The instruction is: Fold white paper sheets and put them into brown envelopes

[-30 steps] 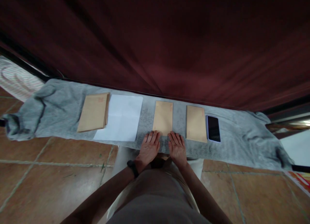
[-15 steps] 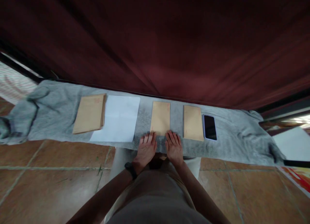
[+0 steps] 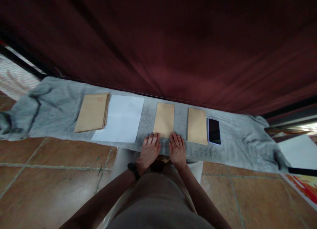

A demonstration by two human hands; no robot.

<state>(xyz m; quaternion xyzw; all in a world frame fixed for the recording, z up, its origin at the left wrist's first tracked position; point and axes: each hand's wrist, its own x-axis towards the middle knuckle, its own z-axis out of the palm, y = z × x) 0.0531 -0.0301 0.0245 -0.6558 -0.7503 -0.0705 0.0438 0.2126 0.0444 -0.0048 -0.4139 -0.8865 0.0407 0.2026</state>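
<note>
A brown paper envelope (image 3: 164,118) lies flat on the grey cloth in the middle, its short side towards me. At its near left corner rests my left hand (image 3: 149,149), palm down, fingers stretched out and holding nothing. My right hand (image 3: 177,149) lies the same way at the near right corner, with its fingertips touching the envelope's edge. To the right lies a stack of brown envelopes (image 3: 197,126). Left of the middle is a white sheet of paper (image 3: 125,118), partly under another pile of larger brown envelopes (image 3: 92,112).
A smartphone (image 3: 214,131) lies right of the right-hand stack. The grey cloth (image 3: 237,140) covers a long narrow surface and is wrinkled at both ends. Behind it hangs a dark red curtain (image 3: 158,50). Tiled floor (image 3: 59,176) shows in front.
Both hands stay flat at the envelope's near corners. The whole view has tilted slightly; none of the objects has visibly moved on the cloth.
</note>
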